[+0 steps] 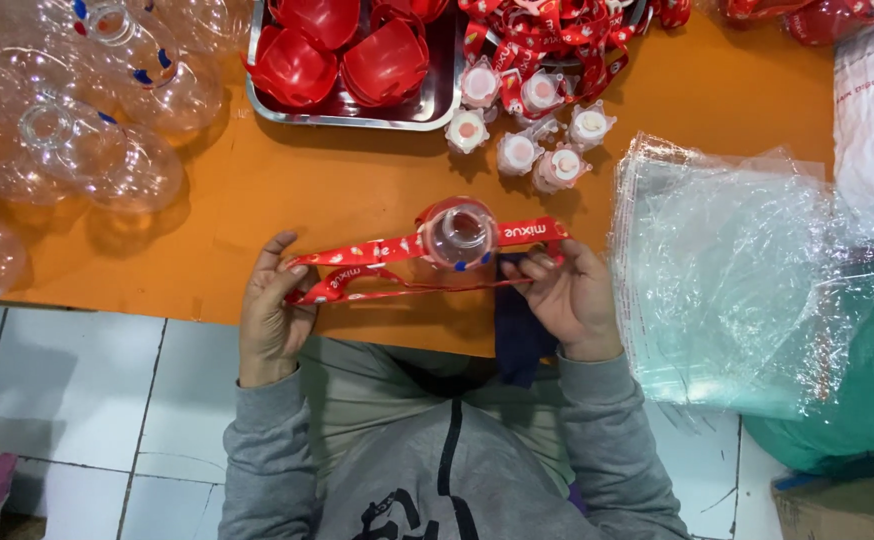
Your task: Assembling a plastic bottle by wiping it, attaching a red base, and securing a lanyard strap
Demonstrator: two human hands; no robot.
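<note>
Item in hand: clear bottle [458, 233] standing at the near edge of the orange table [357, 190], a red strap [407, 262] round its neck. Left hand [272, 310] pinches the strap's left end, fingers together; right hand [562, 292] grips the right end, fingers curled shut. Strap seems fitted, though the join is hard to see. Left over: bare clear bottles [77, 110] heaped far left. Metal tray [437, 110]: red bowl-shaped shells [347, 50]. Loose: small white caps [527, 130], pile of straps [557, 35], stack of clear bags [727, 280]
</note>
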